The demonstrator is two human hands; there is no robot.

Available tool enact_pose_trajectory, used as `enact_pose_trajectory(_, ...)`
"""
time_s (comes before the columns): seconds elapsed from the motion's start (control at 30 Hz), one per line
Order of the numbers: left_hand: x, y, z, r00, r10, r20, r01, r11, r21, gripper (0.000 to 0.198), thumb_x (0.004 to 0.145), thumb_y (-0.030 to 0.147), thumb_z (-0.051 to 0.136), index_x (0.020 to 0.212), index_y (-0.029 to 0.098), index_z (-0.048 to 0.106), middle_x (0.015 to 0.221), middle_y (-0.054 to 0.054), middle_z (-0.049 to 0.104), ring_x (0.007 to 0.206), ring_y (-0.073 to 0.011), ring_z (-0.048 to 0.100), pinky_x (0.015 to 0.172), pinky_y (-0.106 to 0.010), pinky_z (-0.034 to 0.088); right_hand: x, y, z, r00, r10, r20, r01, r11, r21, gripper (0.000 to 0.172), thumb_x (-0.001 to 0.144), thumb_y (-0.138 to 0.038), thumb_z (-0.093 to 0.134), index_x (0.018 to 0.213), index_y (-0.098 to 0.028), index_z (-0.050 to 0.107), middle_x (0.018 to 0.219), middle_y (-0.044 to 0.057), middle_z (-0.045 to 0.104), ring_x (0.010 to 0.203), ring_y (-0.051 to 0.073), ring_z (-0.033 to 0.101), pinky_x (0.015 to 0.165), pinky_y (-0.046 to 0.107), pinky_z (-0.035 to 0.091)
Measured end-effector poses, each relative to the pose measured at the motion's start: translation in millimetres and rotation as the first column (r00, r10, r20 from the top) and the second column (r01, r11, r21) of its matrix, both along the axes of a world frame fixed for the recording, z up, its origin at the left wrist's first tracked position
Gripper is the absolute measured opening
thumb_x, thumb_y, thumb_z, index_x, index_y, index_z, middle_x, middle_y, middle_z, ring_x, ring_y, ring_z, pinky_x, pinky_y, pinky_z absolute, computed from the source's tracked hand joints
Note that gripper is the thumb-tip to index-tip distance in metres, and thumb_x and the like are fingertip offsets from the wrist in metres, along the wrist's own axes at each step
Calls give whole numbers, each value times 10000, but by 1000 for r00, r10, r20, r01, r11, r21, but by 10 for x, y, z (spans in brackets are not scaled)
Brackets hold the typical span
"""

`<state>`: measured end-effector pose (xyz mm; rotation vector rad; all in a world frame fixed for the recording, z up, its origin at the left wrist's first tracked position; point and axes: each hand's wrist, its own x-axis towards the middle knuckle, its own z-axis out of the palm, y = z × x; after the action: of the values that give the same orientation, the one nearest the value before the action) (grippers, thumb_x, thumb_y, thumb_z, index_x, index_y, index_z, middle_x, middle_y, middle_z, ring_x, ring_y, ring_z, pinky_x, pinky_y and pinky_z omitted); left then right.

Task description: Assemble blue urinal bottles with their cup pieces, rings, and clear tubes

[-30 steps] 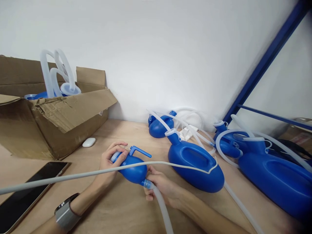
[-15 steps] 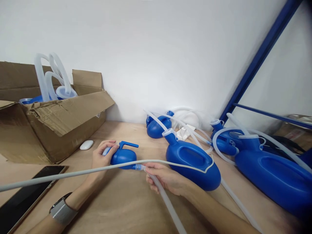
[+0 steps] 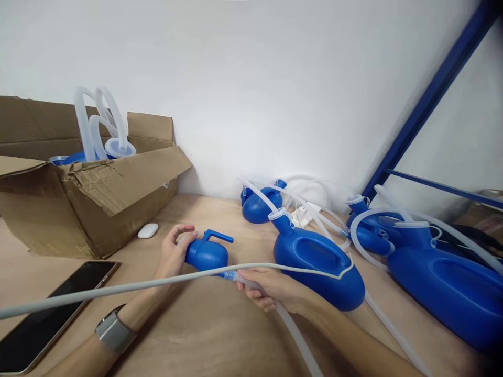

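Observation:
My left hand (image 3: 175, 254) is wrapped round the wide end of a small blue plastic bulb (image 3: 207, 254) with a blue handle on top, which rests on the wooden table (image 3: 220, 335). My right hand (image 3: 271, 288) pinches a clear flexible tube (image 3: 294, 335) where it meets the bulb's narrow blue outlet. The tube runs down toward me. A grey cable (image 3: 118, 288) crosses in front of both hands.
An open cardboard box (image 3: 78, 204) with corrugated hoses stands at the left. A phone (image 3: 51, 314) and a white mouse (image 3: 148, 230) lie near it. Large blue bottles (image 3: 318, 267) with tubes lie at the right, below a blue rack frame (image 3: 424, 99).
The bulb was lowered and turned away from me, so its outlet now points right. My right hand followed with the tube. The view shifted slightly.

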<state>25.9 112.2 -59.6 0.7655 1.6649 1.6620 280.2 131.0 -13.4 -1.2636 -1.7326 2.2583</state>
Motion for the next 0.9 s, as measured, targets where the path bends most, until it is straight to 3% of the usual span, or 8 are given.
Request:
enact_pose_trajectory(0.1,17,-46,54,999,-27,-19,27,1000,10,794,519,673,764,1133,201,593,1035,-19,723,788,-17,668,621,-72,510,-17,-3,-10,998,-34,-55,29,996,-89,301,1052,-372,459,865,-144,518,674,-39,399,447,29,281,410,178,136)
enact_pose_trajectory(0.2,23,-65,79,999,-35,-16,35,999,21,782,519,667,765,1118,195,590,911,-4,721,747,-5,657,613,-62,503,-42,-22,-28,997,-70,-45,66,994,-90,269,1033,-316,489,836,-136,524,672,-29,428,454,31,297,400,182,124)
enact_pose_trajectory(0.33,13,-55,66,999,-31,-17,31,999,13,783,504,673,772,1101,197,599,905,5,715,720,2,637,596,-68,486,-37,-30,-72,992,-99,-78,93,993,-72,248,1010,-299,543,827,-133,526,660,-31,430,467,32,281,401,178,129)
enact_pose_trajectory(0.5,-8,-33,34,999,-37,-29,37,999,-6,808,492,684,771,1109,192,601,912,0,718,706,3,618,592,-78,476,7,1,-81,996,-12,-86,7,999,-52,293,1050,-392,508,893,-145,511,664,-61,315,482,32,198,421,163,111)
enact_pose_trajectory(0.63,-16,-23,29,998,-56,-34,56,998,-9,830,499,687,761,1119,158,600,937,-17,714,692,22,589,603,-61,469,21,-8,-27,997,83,9,-83,994,71,406,1084,-501,398,987,-145,569,688,-53,279,496,43,190,433,174,118)
enact_pose_trajectory(0.77,-8,-25,93,1000,-16,-25,17,999,31,729,514,623,758,1035,131,621,897,-11,694,710,39,575,606,-20,428,122,-38,66,988,150,45,-157,938,311,432,1016,-563,520,1252,-206,584,787,-14,458,577,61,374,517,185,298)
enact_pose_trajectory(0.83,-7,-29,135,1000,14,-6,-14,999,32,658,525,584,749,990,137,623,857,3,680,724,39,572,613,-18,417,234,-64,131,978,201,57,-206,885,417,567,950,-502,634,1441,-271,471,910,1,533,664,90,487,640,230,422)
enact_pose_trajectory(0.9,-20,-30,165,998,65,11,-65,998,20,609,530,555,739,958,139,621,847,12,673,729,45,552,617,-25,400,379,-102,200,961,245,131,-277,839,468,835,894,-389,686,1599,-330,242,1030,6,574,777,129,566,769,282,481)
